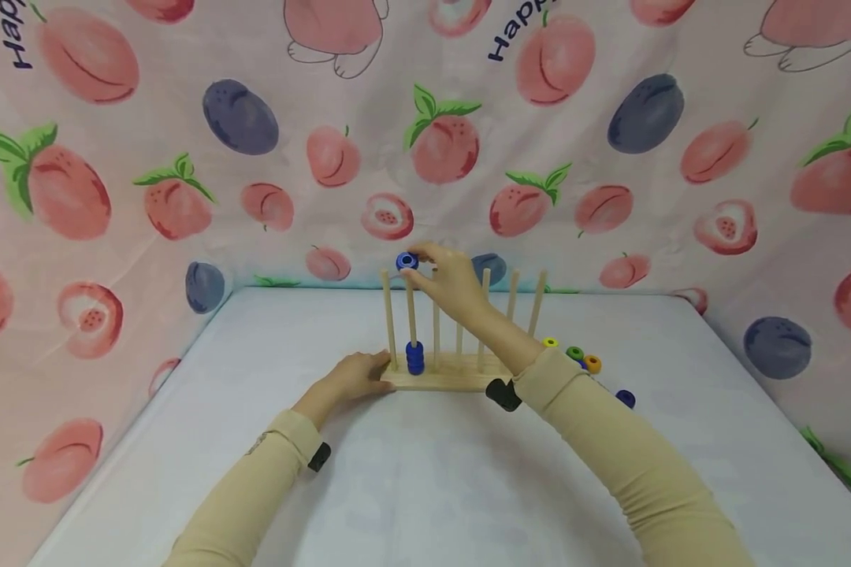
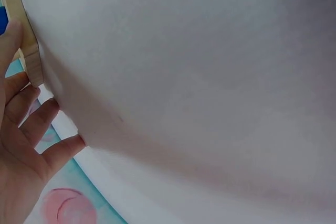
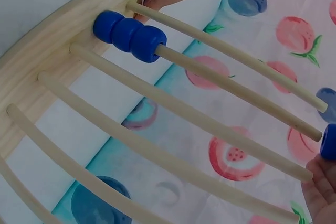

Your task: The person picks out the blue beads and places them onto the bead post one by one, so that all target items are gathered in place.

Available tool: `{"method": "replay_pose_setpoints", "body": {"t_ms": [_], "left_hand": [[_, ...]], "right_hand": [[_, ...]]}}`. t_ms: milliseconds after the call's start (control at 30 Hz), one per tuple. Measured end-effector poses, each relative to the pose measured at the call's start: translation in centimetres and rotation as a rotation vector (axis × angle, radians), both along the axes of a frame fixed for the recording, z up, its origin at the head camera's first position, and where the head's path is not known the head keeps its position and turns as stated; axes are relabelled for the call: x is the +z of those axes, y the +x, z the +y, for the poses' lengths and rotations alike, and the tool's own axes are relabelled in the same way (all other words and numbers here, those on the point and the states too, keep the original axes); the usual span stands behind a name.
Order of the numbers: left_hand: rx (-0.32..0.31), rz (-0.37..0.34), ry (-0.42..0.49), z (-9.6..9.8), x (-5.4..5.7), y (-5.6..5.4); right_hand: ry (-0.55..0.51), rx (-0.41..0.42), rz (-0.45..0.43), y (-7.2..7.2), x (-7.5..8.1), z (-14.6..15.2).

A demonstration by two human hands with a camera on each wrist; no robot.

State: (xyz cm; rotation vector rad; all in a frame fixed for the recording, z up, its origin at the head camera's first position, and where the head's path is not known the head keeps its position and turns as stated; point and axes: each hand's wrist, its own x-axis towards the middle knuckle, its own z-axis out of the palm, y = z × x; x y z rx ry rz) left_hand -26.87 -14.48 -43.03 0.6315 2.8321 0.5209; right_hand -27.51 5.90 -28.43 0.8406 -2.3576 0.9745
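blue bead (image 1: 401,265) pinched in r hand (image 1: 454,283) right by tip of 2nd peg (image 1: 412,315) from left, w/ 3 blue beads (image 1: 414,359) on it. l hand (image 1: 354,374) grips wooden base (image 1: 440,383) end.

Right fingers (image 1: 429,252) pinch a blue bead (image 1: 414,261) — left fingers (image 1: 374,363) touch the rack (image 1: 440,382).

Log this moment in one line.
right hand: holds blue bead near peg tip; left hand: grips wooden base; on peg: three blue beads

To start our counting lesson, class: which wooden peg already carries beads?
The second wooden peg from the left in the head view: three blue beads sit stacked at its foot; the other pegs show none.
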Motion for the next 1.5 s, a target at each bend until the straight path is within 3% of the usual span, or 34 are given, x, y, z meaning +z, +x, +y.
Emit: {"method": "replay_pose_setpoints", "body": {"t_ms": [400, 967, 1500], "left_hand": [[0.001, 0.005, 0.011, 0.06, -0.13, -0.11], [-0.020, 0.023, -0.005, 0.06, -0.08, -0.32], [-0.006, 0.016, -0.005, 0.02, 0.18, -0.05]], "right_hand": [[0.041, 0.014, -0.105, -0.48, 0.09, 0.05], [0.092, 0.000, -0.173, -0.78, 0.22, 0.31], [0.164, -0.021, -0.157, -0.85, 0.06, 0.22]]}}
